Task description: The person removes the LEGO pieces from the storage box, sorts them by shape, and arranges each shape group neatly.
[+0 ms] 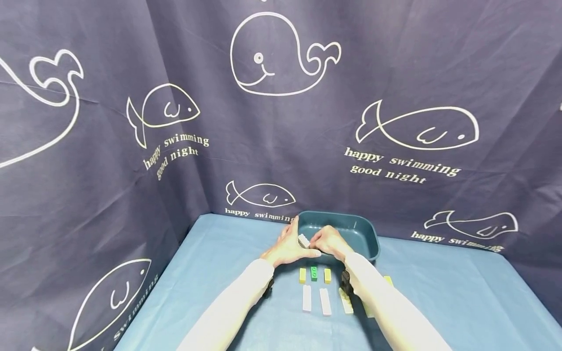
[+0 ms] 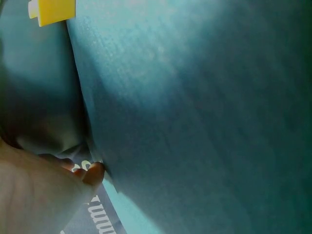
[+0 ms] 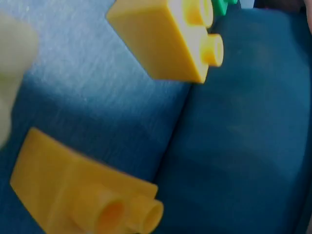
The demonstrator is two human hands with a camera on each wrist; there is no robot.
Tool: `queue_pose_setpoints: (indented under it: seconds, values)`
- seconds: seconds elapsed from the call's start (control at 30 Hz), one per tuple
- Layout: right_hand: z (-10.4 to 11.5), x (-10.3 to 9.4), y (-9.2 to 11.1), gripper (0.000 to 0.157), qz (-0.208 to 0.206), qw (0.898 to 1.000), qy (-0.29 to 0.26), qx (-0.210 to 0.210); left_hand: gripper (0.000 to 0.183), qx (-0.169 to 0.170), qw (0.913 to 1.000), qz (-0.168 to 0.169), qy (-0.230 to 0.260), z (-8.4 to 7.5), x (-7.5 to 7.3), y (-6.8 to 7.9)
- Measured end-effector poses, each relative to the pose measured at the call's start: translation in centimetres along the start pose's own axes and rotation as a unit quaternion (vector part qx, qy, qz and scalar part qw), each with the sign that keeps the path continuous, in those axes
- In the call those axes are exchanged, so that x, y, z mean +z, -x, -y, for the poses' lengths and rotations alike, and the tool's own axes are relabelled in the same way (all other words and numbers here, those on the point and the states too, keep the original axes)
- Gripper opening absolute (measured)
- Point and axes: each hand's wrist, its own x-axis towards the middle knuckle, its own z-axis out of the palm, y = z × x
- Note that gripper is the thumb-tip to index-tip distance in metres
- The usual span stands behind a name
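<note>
At the front left corner of a dark teal basin [image 1: 369, 229], my left hand [image 1: 287, 247] spreads its thumb away from fairly straight fingers, which lie along the basin's left side. My right hand [image 1: 330, 241] reaches over the front rim with curled fingers, its fingertips at a small white building brick [image 1: 304, 241]. That brick sits between the two hands; its lower part is hidden. In the left wrist view, part of my left hand [image 2: 44, 187] shows beside the basin wall, and a yellow brick [image 2: 56, 10] is at the top.
Before the basin stand a green brick [image 1: 313, 274] and yellow bricks [image 1: 302, 276], also large in the right wrist view [image 3: 156, 41]. Nearer lie long pale bricks [image 1: 307, 298] and yellowish ones [image 1: 346, 301], partly under the right forearm. A dark printed curtain [image 1: 307, 161] hangs behind the blue tabletop [image 1: 210, 258].
</note>
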Motion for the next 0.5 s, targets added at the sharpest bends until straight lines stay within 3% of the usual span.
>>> queue_pose_setpoints:
  seconds: [0.37,0.5]
  values:
    - [-1.2,-0.3,-1.6,0.023,0.014,0.999,-0.017,-0.028,0.138,0.005,1.0000,-0.006,-0.002,0.1,-0.1,-0.1]
    - [-1.7,-0.1,-1.9,0.021,-0.002,0.999,-0.023,-0.028,0.138,0.009,0.9999,-0.006,0.003,0.1,0.0,-0.1]
